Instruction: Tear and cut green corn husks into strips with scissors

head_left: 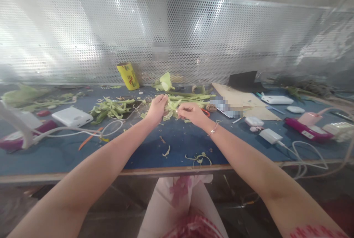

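My left hand is closed around a pale green leafy vegetable above the table. From the other side, my right hand, with a bracelet at the wrist, pinches at the edge of the same vegetable. What exactly lies between those fingertips is too small to make out. Long green stalks lie just behind both hands. To the left is a heap of trimmed green pieces. Peel strips and a curled scrap rest on the blue tabletop nearer to me.
A perforated metal panel closes off the back. A yellow tube leans there. Left are a white power bank and cables. Right are a phone, cardboard, a white charger and a purple power strip.
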`<state>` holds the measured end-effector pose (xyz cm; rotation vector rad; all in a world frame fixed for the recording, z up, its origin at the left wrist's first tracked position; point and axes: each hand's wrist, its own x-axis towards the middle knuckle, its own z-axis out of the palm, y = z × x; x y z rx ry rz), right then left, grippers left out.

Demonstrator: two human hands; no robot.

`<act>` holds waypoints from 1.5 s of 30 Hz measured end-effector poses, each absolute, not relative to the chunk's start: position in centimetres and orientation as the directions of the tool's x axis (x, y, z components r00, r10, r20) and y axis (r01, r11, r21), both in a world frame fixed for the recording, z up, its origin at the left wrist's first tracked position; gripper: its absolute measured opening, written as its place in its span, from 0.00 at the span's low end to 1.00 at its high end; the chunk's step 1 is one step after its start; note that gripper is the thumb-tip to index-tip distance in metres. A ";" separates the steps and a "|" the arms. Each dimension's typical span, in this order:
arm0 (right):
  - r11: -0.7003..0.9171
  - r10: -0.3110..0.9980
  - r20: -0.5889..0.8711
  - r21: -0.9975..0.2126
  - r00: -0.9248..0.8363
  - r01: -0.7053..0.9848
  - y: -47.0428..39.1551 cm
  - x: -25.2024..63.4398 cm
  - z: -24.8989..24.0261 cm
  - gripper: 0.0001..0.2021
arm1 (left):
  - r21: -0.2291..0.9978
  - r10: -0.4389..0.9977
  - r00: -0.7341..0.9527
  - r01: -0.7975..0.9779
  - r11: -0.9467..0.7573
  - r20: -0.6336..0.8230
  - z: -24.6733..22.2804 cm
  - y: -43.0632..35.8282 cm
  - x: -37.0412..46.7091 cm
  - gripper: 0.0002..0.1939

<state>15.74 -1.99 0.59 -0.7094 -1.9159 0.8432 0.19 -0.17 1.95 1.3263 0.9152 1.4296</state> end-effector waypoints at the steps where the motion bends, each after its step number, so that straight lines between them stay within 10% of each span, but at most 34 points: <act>1: 0.603 0.748 0.502 -0.787 -0.434 0.130 -2.0 15.8 0.6 0.13 | 0.949 0.958 0.034 -0.144 -0.279 0.286 2.0 -0.2 0.2 0.15; 45: 0.642 0.682 0.478 -0.754 -0.553 0.140 -2.5 15.7 1.1 0.11 | 0.908 0.919 0.057 0.138 -0.395 0.391 1.3 0.5 -0.2 0.13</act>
